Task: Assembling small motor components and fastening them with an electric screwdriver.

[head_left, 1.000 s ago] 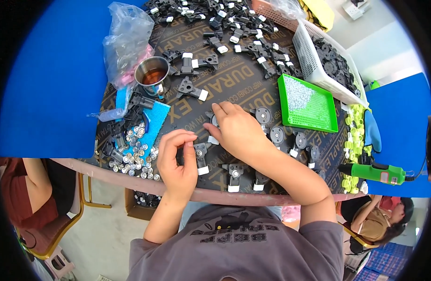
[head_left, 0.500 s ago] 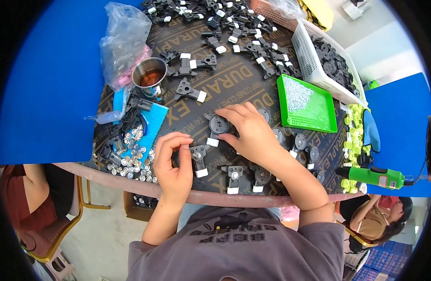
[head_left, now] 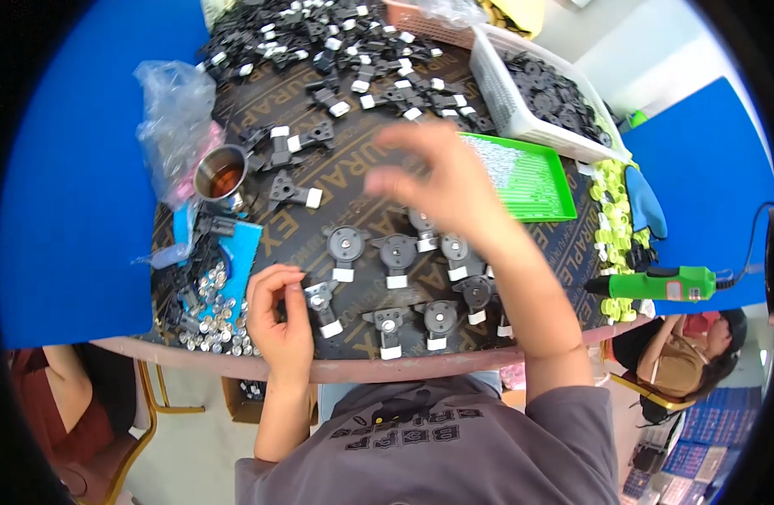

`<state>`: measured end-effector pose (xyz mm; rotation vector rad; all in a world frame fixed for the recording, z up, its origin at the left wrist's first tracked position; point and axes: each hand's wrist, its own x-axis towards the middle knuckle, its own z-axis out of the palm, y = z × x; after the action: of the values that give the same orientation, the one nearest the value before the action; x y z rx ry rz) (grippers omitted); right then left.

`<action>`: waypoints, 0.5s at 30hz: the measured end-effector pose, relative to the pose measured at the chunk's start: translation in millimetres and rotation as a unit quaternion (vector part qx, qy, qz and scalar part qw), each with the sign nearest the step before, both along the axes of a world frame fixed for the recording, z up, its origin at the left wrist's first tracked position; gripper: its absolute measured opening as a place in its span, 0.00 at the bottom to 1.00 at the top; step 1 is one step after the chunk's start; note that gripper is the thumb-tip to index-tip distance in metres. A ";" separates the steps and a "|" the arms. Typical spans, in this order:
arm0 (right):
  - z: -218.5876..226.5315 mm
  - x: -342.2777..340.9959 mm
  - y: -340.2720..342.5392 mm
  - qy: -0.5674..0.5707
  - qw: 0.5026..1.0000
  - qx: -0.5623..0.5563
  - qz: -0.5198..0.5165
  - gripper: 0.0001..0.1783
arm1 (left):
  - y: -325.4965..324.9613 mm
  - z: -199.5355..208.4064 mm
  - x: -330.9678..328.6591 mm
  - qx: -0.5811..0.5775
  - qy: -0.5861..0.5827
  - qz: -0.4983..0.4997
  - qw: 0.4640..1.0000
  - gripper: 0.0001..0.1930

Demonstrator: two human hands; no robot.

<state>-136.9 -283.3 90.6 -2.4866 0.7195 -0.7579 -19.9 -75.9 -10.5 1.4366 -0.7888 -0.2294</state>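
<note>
My right hand (head_left: 444,181) hovers above the table, blurred, thumb and forefinger apart with nothing visible between them. To its lower left lies a black bracket with a white tip and a round grey disc (head_left: 346,243) on top. My left hand (head_left: 279,324) is closed, fingertips curled close to the thumb; whether it holds anything is hidden. Right beside it is a bracket without a disc (head_left: 320,303), a shiny metal piece at its centre. Another discless bracket (head_left: 389,322) lies near the front edge. Several disc-topped brackets (head_left: 397,252) are spread about, some partly behind my right forearm.
A green tray of small pale pieces (head_left: 538,181) and a white basket of black discs (head_left: 555,93) stand right. Loose brackets (head_left: 320,46) heap at the back. Left are a metal cup (head_left: 225,173) and silvery parts (head_left: 214,324). A green power screwdriver (head_left: 656,284) lies right.
My right hand has left the disc-topped bracket and lifted away toward the far side. My left hand stays beside the discless bracket. The whole view has shifted.
</note>
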 end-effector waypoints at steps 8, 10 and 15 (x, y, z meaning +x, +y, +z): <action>-7.9 -89.3 -283.5 0.183 0.832 -0.027 -0.524 0.37 | -0.2 -7.5 3.8 -0.038 0.044 0.027 0.998 0.05; -17.1 -132.9 -314.0 0.406 0.825 -0.008 -0.394 0.43 | -5.1 -1.0 3.6 -0.064 0.071 0.035 0.995 0.06; -35.9 -115.8 -333.7 0.450 0.847 -0.089 -0.270 0.24 | -2.5 -6.1 10.6 -0.085 0.080 0.072 0.991 0.05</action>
<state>-252.7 -616.9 54.7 -2.7715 1.7859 0.2999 -9.3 -78.3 -16.6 1.2906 -0.5574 -0.1608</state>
